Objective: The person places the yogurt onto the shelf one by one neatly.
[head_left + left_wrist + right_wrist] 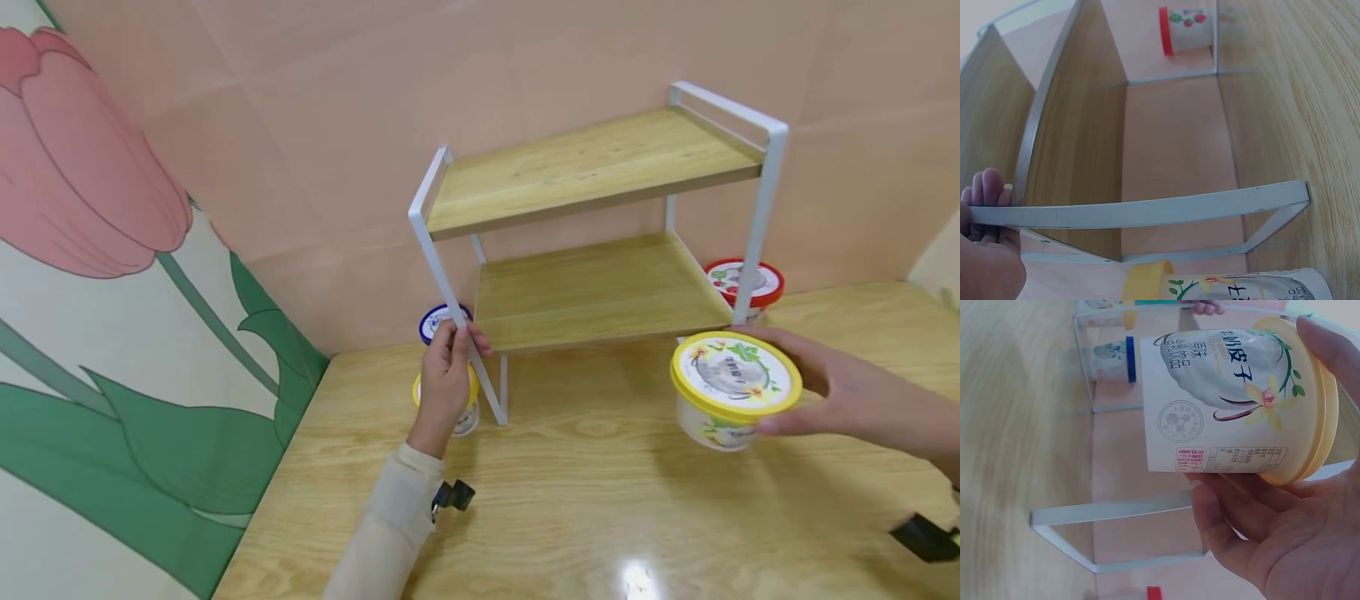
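A two-tier rack (600,171) with wooden boards and a white metal frame stands on the table. My left hand (447,375) grips its left front leg at the lower board's height; the left wrist view shows the fingers (988,187) curled round that white bar. In my right hand (832,383) is a yellow-lidded tub (737,387), held upright above the table by the rack's right front leg. Thumb and fingers clasp this tub from its right side, and the right wrist view shows its printed wall (1229,406) close up.
Left of the rack stand a blue-lidded tub (435,321) and another yellow-lidded tub (467,417), both partly hidden. Behind the right leg is a red-lidded tub (765,283). A pink backdrop (315,167) rises behind the wooden table (570,500); a tulip-painted panel (97,167) borders the left.
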Demonstrator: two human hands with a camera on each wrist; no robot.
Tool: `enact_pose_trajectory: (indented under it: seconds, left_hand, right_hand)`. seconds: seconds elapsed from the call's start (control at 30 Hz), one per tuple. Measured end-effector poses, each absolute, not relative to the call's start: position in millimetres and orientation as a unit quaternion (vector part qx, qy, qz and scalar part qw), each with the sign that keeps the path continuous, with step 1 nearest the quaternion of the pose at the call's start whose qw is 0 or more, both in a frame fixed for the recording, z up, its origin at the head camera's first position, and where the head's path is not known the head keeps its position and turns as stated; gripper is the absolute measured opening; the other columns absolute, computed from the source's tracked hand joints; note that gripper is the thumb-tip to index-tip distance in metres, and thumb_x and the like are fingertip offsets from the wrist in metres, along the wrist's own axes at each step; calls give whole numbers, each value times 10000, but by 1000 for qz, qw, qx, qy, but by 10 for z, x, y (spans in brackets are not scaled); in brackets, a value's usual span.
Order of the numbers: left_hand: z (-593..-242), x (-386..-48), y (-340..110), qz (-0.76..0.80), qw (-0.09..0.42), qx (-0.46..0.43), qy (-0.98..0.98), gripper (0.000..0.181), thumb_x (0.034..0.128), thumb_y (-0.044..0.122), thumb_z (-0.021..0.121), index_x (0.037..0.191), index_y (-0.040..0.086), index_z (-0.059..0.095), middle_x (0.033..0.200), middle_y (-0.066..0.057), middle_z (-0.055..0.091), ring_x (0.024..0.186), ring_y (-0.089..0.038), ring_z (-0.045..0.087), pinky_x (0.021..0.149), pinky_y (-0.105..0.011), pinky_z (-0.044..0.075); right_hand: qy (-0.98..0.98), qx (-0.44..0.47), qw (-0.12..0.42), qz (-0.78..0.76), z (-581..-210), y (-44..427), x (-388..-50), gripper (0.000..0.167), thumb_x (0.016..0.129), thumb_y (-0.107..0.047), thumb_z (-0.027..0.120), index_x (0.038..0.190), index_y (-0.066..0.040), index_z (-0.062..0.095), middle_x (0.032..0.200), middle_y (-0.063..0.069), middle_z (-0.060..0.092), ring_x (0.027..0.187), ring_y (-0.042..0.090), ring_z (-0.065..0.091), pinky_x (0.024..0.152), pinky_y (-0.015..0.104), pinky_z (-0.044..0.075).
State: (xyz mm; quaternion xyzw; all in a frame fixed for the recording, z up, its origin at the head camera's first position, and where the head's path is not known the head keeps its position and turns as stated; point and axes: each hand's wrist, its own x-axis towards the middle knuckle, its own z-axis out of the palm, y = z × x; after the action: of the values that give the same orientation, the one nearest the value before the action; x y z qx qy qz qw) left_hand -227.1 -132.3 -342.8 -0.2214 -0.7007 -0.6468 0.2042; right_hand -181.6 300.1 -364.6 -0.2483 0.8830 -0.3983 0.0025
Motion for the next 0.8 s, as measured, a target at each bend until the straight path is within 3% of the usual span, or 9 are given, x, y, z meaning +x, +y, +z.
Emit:
enact_pose_trajectory:
  seconds: [0.2, 0.6, 0.8]
  left_hand:
    - [-3440, -2270, -1321, -645, 205, -222, -702, 292, 1085, 108, 352, 1059, -143, 498, 941, -327, 579, 797, -58, 633, 775, -244, 599]
    - [-3448, -2259, -1318, -650, 202, -216, -700, 308, 1088, 133, 354, 1065, -136, 501, 945, -331, 579, 797, -64, 634, 780, -245, 598]
    - [-3467, -2252, -1325, -652, 196, -213, -701, 301, 1087, 135, 355, 1069, -126, 505, 952, -311, 581, 805, -67, 634, 787, -246, 597]
  right_hand:
    - [888, -245, 4, -388, -3585, 3005, -1829, 923, 802, -64, 770, 1556, -268, 278, 1357, -193, 528, 1169, -135, 444, 769, 156, 465]
    - [897, -223, -17, -381, -3415, 3003, -1829, 944, 753, -71, 829, 1535, -249, 331, 1243, -251, 588, 1118, -189, 457, 775, 53, 387]
    - [910, -197, -5, -366, -3244, 3022, -1821, 943, 775, -117, 830, 1545, -274, 307, 1193, -293, 588, 1050, -170, 494, 730, 80, 425]
